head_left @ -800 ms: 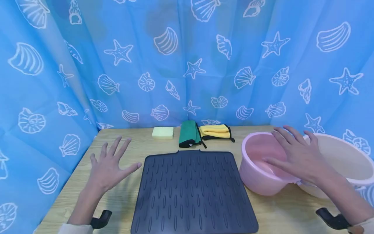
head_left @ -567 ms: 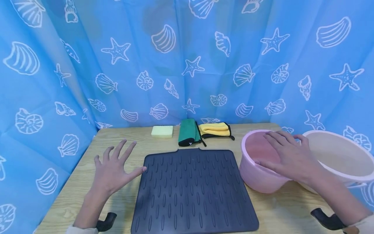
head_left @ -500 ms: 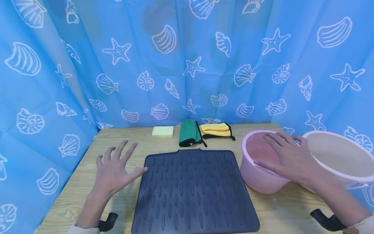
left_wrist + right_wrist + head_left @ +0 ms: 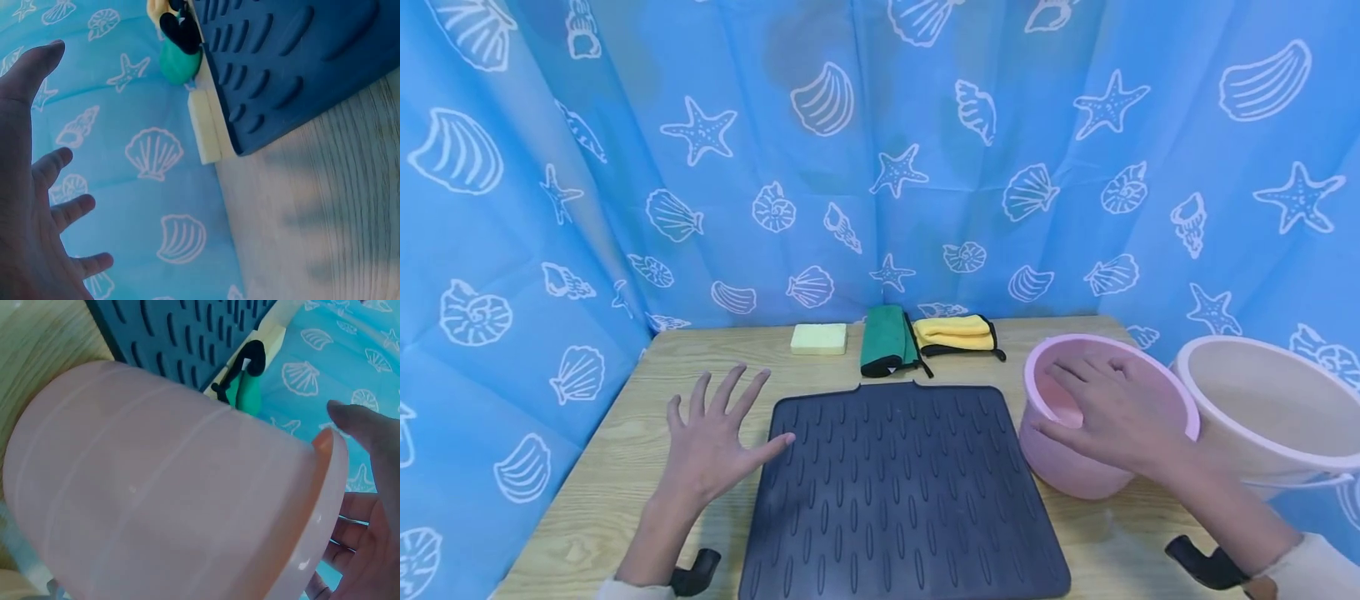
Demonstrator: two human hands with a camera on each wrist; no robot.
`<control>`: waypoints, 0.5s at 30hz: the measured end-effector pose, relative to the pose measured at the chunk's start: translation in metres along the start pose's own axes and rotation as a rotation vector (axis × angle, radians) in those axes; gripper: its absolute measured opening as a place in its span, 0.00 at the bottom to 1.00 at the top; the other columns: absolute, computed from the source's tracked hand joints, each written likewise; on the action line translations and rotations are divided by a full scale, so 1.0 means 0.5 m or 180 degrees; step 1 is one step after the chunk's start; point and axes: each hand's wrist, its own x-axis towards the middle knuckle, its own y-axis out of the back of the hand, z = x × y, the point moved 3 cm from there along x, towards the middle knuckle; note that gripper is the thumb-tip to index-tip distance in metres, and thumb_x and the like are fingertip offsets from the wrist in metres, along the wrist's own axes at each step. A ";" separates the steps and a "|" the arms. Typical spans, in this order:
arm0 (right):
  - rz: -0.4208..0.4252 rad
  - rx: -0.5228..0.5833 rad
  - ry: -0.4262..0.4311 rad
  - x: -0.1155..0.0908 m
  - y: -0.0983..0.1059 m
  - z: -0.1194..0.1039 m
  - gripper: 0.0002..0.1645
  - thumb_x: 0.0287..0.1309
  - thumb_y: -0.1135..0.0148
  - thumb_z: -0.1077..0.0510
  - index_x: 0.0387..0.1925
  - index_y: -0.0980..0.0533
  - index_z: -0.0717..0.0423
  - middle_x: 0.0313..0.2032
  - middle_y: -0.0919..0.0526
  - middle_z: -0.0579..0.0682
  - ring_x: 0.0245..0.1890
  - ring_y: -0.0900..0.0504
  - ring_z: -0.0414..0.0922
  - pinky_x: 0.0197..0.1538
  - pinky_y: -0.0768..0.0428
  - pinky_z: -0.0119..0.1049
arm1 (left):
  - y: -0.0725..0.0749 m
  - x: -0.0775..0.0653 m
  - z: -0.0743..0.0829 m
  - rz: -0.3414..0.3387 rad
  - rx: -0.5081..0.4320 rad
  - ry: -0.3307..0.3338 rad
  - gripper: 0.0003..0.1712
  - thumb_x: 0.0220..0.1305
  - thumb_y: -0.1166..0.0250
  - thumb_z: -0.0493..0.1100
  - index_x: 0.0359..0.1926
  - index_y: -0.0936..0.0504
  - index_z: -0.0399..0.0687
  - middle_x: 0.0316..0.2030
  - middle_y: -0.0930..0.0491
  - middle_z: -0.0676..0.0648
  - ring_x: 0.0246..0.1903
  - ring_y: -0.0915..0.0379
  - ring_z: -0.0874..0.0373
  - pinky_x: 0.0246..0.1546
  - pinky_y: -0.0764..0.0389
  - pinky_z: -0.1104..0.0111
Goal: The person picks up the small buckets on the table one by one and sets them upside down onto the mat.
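My left hand (image 4: pixel 711 450) hovers with spread fingers by the left edge of a dark ribbed drying mat (image 4: pixel 910 492); its thumb tip overlaps that edge in the head view. Nothing is in it, as the left wrist view also shows. Over the mouth of a pink bucket (image 4: pixel 1060 471) is my right hand (image 4: pixel 1108 417), fingers loosely bent and thumb apart. In the right wrist view, this hand (image 4: pixel 369 537) is beside the bucket's rim (image 4: pixel 319 506). I cannot tell whether it touches the rim; no grip shows.
A whitish bucket (image 4: pixel 1262 433) with a wire handle stands right of the pink one. Along the table's back edge lie a pale yellow sponge (image 4: pixel 818 339), a rolled green cloth (image 4: pixel 883 340) and a folded yellow cloth (image 4: pixel 955 333). A blue seashell curtain (image 4: pixel 880 167) surrounds the wooden table (image 4: pixel 595 492).
The left hand has drifted right toward the mat. My right hand has moved left and slightly lower, now over the pink bucket's mouth. Both buckets stay in about the same places.
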 end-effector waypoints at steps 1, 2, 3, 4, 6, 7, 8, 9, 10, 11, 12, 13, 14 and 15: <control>-0.0018 0.0014 0.0000 0.003 -0.002 -0.004 0.37 0.52 0.31 0.37 0.54 0.20 0.60 0.52 0.18 0.58 0.56 0.24 0.58 0.58 0.32 0.65 | -0.001 -0.001 0.001 -0.0014 -0.0002 0.0005 0.56 0.52 0.44 0.83 0.78 0.43 0.68 0.75 0.44 0.44 0.71 0.54 0.29 0.59 0.56 0.25; -0.0046 0.0026 -0.0001 0.005 -0.004 -0.007 0.35 0.52 0.31 0.38 0.52 0.19 0.60 0.50 0.17 0.58 0.55 0.23 0.58 0.57 0.32 0.65 | -0.002 -0.001 0.001 -0.0020 -0.0006 0.0007 0.56 0.52 0.44 0.83 0.78 0.43 0.68 0.75 0.44 0.44 0.71 0.54 0.29 0.59 0.56 0.25; -0.0084 0.0025 0.0000 0.008 -0.006 -0.011 0.33 0.52 0.31 0.39 0.49 0.18 0.61 0.47 0.16 0.58 0.51 0.21 0.58 0.55 0.30 0.64 | -0.003 -0.001 0.002 -0.0030 -0.0007 0.0010 0.56 0.52 0.44 0.83 0.78 0.43 0.68 0.75 0.44 0.44 0.71 0.54 0.29 0.59 0.56 0.25; -0.0124 0.0014 -0.0011 0.011 -0.006 -0.015 0.29 0.52 0.30 0.40 0.44 0.16 0.60 0.42 0.15 0.56 0.46 0.20 0.56 0.53 0.27 0.61 | -0.004 -0.002 0.002 -0.0044 -0.0013 0.0014 0.56 0.52 0.44 0.83 0.78 0.43 0.68 0.75 0.44 0.44 0.71 0.54 0.30 0.59 0.56 0.26; -0.0224 -0.0023 -0.0055 0.018 -0.007 -0.022 0.22 0.53 0.30 0.41 0.35 0.17 0.57 0.31 0.17 0.50 0.34 0.20 0.50 0.44 0.23 0.53 | -0.005 -0.003 0.003 -0.0059 -0.0038 0.0019 0.56 0.53 0.45 0.83 0.78 0.43 0.68 0.75 0.45 0.45 0.71 0.54 0.30 0.60 0.56 0.26; -0.0262 -0.0045 -0.0069 0.021 -0.006 -0.024 0.19 0.53 0.30 0.42 0.31 0.18 0.54 0.27 0.20 0.47 0.29 0.23 0.47 0.38 0.23 0.48 | -0.005 -0.003 0.003 -0.0062 -0.0048 0.0022 0.56 0.53 0.45 0.83 0.78 0.44 0.68 0.75 0.45 0.45 0.71 0.54 0.30 0.60 0.56 0.26; -0.0292 -0.0065 -0.0087 0.024 -0.006 -0.027 0.17 0.53 0.30 0.43 0.27 0.20 0.52 0.23 0.24 0.44 0.24 0.27 0.44 0.32 0.25 0.43 | -0.005 -0.003 0.004 -0.0062 -0.0064 0.0023 0.56 0.53 0.45 0.83 0.78 0.44 0.68 0.75 0.44 0.44 0.71 0.54 0.30 0.60 0.56 0.26; -0.0323 -0.0082 -0.0119 0.027 -0.005 -0.030 0.15 0.53 0.30 0.45 0.23 0.22 0.50 0.20 0.28 0.42 0.20 0.31 0.42 0.28 0.29 0.40 | -0.005 -0.004 0.003 -0.0064 -0.0079 0.0027 0.55 0.53 0.45 0.83 0.78 0.44 0.68 0.75 0.44 0.44 0.71 0.54 0.30 0.60 0.56 0.26; -0.0371 -0.0063 -0.0177 0.029 -0.005 -0.032 0.15 0.53 0.30 0.47 0.21 0.25 0.49 0.17 0.31 0.40 0.18 0.35 0.40 0.24 0.33 0.38 | -0.005 -0.004 0.003 -0.0064 -0.0088 0.0032 0.55 0.53 0.45 0.83 0.78 0.44 0.69 0.75 0.44 0.44 0.71 0.54 0.30 0.60 0.56 0.26; -0.0413 -0.0021 -0.0253 0.030 -0.005 -0.033 0.16 0.53 0.30 0.49 0.18 0.28 0.48 0.16 0.34 0.40 0.17 0.37 0.40 0.22 0.36 0.36 | -0.004 -0.005 0.003 -0.0067 -0.0100 0.0041 0.55 0.53 0.44 0.83 0.78 0.44 0.68 0.75 0.44 0.44 0.71 0.54 0.30 0.60 0.56 0.26; -0.0446 0.0025 -0.0344 0.032 -0.005 -0.036 0.17 0.52 0.31 0.52 0.17 0.30 0.48 0.14 0.36 0.40 0.15 0.39 0.40 0.20 0.37 0.35 | -0.004 -0.005 0.002 -0.0067 -0.0107 0.0049 0.55 0.53 0.44 0.83 0.78 0.44 0.68 0.75 0.44 0.44 0.71 0.54 0.30 0.60 0.56 0.26; -0.0480 0.0070 -0.0430 0.033 -0.006 -0.038 0.18 0.51 0.32 0.55 0.16 0.32 0.49 0.14 0.37 0.41 0.15 0.39 0.40 0.19 0.39 0.35 | -0.005 -0.006 0.001 -0.0073 -0.0113 0.0055 0.55 0.53 0.44 0.83 0.78 0.44 0.69 0.75 0.44 0.44 0.71 0.53 0.30 0.60 0.55 0.26; -0.0522 0.0112 -0.0527 0.034 -0.008 -0.039 0.18 0.50 0.32 0.57 0.15 0.33 0.49 0.13 0.38 0.42 0.14 0.40 0.41 0.19 0.39 0.35 | -0.006 -0.007 0.000 -0.0079 -0.0121 0.0060 0.55 0.54 0.44 0.83 0.78 0.44 0.69 0.75 0.44 0.44 0.71 0.53 0.30 0.60 0.55 0.26; -0.0558 0.0134 -0.0619 0.036 -0.009 -0.039 0.19 0.49 0.33 0.59 0.15 0.34 0.50 0.13 0.39 0.43 0.14 0.40 0.41 0.18 0.40 0.35 | -0.007 -0.009 -0.001 -0.0079 -0.0138 0.0061 0.55 0.54 0.44 0.82 0.78 0.44 0.69 0.75 0.44 0.44 0.71 0.53 0.30 0.60 0.55 0.26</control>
